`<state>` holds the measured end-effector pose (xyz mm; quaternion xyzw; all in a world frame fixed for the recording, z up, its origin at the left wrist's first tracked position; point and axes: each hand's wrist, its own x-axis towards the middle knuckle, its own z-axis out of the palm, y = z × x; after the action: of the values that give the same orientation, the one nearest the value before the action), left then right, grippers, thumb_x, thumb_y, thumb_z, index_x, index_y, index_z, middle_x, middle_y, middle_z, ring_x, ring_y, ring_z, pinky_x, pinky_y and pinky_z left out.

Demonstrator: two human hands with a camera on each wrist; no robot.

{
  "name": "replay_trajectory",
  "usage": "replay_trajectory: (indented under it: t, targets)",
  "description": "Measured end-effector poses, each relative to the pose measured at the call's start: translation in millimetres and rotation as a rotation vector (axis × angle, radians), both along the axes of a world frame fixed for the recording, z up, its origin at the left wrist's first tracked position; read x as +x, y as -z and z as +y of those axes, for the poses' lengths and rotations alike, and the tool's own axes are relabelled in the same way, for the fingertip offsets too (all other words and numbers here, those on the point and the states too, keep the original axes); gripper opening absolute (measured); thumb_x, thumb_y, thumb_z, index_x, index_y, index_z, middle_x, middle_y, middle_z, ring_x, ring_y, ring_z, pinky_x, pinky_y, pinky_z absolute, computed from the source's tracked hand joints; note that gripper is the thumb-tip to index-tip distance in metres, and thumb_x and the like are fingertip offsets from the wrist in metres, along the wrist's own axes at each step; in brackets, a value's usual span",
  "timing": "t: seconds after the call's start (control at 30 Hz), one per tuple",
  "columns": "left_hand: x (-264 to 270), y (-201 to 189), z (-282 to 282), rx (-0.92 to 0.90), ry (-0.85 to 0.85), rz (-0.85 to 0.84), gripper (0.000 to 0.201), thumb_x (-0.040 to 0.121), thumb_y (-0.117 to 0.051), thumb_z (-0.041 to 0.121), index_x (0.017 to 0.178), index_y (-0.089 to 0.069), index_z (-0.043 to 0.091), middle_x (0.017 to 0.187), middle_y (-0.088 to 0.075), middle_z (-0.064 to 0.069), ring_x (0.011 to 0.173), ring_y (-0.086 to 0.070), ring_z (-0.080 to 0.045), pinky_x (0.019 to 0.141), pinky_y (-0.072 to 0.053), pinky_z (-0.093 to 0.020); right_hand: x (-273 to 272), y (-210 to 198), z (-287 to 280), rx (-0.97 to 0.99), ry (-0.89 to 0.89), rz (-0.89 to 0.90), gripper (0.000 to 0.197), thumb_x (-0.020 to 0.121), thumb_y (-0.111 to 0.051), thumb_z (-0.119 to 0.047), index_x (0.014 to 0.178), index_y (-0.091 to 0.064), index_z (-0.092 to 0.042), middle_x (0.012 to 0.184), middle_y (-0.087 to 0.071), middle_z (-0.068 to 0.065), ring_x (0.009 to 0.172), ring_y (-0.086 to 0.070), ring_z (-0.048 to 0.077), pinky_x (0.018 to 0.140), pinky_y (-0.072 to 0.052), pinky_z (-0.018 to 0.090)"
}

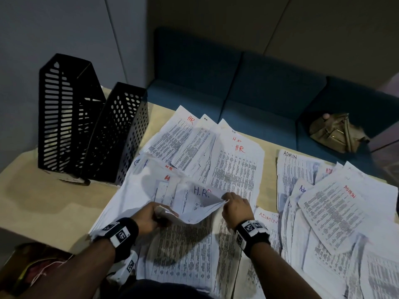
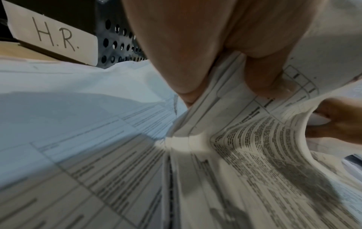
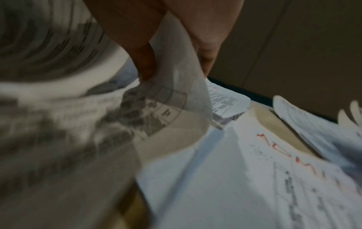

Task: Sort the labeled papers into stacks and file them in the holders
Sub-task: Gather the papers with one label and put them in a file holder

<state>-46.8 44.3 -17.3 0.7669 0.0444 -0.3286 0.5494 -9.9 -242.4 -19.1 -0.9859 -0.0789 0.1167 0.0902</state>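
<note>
Printed sheets marked HR [image 1: 235,169] lie fanned over the middle of the table, and sheets marked ADMIN [image 1: 330,203] cover the right side. Both hands lift one sheet labelled H.R. [image 1: 197,203] above the HR pile. My left hand [image 1: 154,215] grips its left edge, thumb and fingers [image 2: 188,65] pinching the paper [image 2: 245,131]. My right hand [image 1: 232,205] pinches its right corner, the fingers [image 3: 145,62] clamped on the curved sheet [image 3: 166,105]. Two black perforated file holders [image 1: 90,130] stand at the far left, one bearing an H.R. tag [image 2: 54,34].
A blue sofa [image 1: 237,83] runs behind the table, with an olive bag [image 1: 339,132] on its seat at the right. A box with coloured items [image 1: 36,268] sits at the lower left. Bare tabletop [image 1: 49,201] shows in front of the holders.
</note>
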Motion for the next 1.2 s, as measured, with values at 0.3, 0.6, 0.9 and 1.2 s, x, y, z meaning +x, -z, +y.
replay_trajectory:
  t: [0.3,0.6,0.9,1.2]
  targets:
    - [8,-2,15,-0.005,-0.173,-0.129,0.03,0.076,-0.075,0.001,0.098,-0.073,0.023,0.1,-0.074,0.0,0.099,-0.068,-0.018,0.091,-0.051,-0.024,69,-150,-23,0.458,0.376,-0.283,0.015,0.084,-0.07,-0.02,0.099,-0.069,-0.017,0.076,-0.066,0.003,0.062,-0.06,0.009,0.066,-0.046,0.02]
    - [18,9,18,0.179,-0.389,-0.157,0.022,0.092,-0.053,0.002,0.107,-0.064,0.014,0.098,-0.067,-0.011,0.094,-0.062,-0.026,0.084,-0.045,-0.034,78,-283,-41,0.921,0.325,-0.574,0.022,0.074,-0.078,-0.015,0.077,-0.062,-0.03,0.062,-0.064,-0.024,0.056,-0.056,-0.012,0.053,-0.044,0.008]
    - [20,-6,5,0.028,-0.458,-0.124,0.019,0.094,-0.055,0.011,0.11,-0.065,0.017,0.11,-0.067,-0.003,0.113,-0.06,-0.023,0.099,-0.044,-0.038,81,-129,-3,0.515,0.327,0.071,0.026,0.074,-0.079,-0.036,0.089,-0.069,-0.017,0.078,-0.064,-0.006,0.071,-0.061,0.011,0.068,-0.048,0.023]
    - [8,-19,-13,0.006,-0.265,-0.155,0.02,0.09,-0.063,0.017,0.102,-0.058,0.032,0.103,-0.068,-0.001,0.093,-0.064,-0.012,0.08,-0.051,-0.031,63,-56,47,0.158,0.135,0.198,0.037,0.074,-0.073,-0.05,0.096,-0.062,-0.022,0.09,-0.057,-0.006,0.091,-0.059,0.019,0.071,-0.047,0.024]
